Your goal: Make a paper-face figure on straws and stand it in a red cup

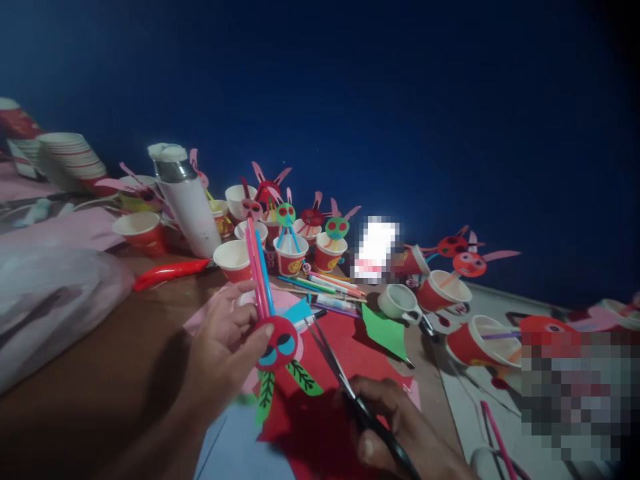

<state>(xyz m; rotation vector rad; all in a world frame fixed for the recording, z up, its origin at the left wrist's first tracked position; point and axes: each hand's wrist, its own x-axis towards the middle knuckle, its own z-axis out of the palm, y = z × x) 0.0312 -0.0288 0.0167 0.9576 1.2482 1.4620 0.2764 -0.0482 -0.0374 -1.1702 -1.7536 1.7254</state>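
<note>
My left hand point(225, 347) pinches a red paper face point(270, 333) with blue-lidded eyes. Pink and blue sticks point(260, 280) extend up from the face, and two green leaf-marked paper strips point(303, 379) hang below it. To the right, my right hand point(390, 420) is closed round the black handles of scissors point(355, 393). Their blades point up and left, slightly apart, near the face but not visibly touching it. Beneath both hands lies red paper point(340, 347), with blue-white paper point(240, 447) at its lower left.
Paper cups point(330, 257) with paper faces on sticks line the back. A white flask point(187, 207) stands left, near a red tube point(173, 272) and a plastic bag point(55, 300). Pens point(320, 287), green paper point(385, 333), a white mug point(397, 301) and a bright phone point(375, 250) lie beyond the hands.
</note>
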